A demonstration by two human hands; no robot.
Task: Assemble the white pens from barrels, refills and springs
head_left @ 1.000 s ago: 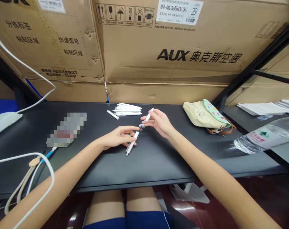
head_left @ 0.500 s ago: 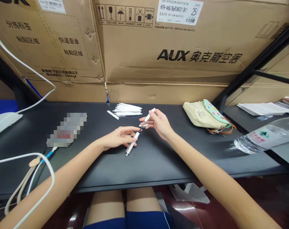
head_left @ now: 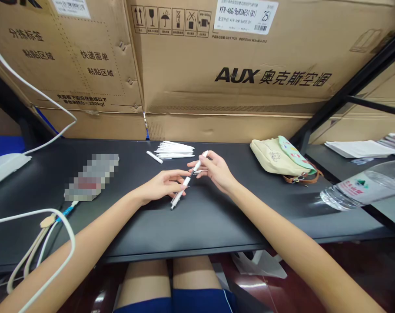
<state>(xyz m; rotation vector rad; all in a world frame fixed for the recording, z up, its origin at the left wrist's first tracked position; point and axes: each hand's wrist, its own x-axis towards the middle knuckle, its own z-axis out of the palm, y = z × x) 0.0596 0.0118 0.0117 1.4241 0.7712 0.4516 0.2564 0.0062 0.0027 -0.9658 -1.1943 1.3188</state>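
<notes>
The left hand point(head_left: 161, 189) is holding the lower barrel of a white pen point(head_left: 179, 196) in a narrow grip, while the right hand point(head_left: 217, 170) is pinching the pen's far end in a similarly narrow grip, with the pen slanting across the space above the black desk point(head_left: 217, 230). A bundle of white pen parts point(head_left: 174, 149) is lying farther back on the desk, with a loose white tube point(head_left: 154, 157) lying just left of it. A cream canvas bag point(head_left: 282, 157) is resting well to the right.
</notes>
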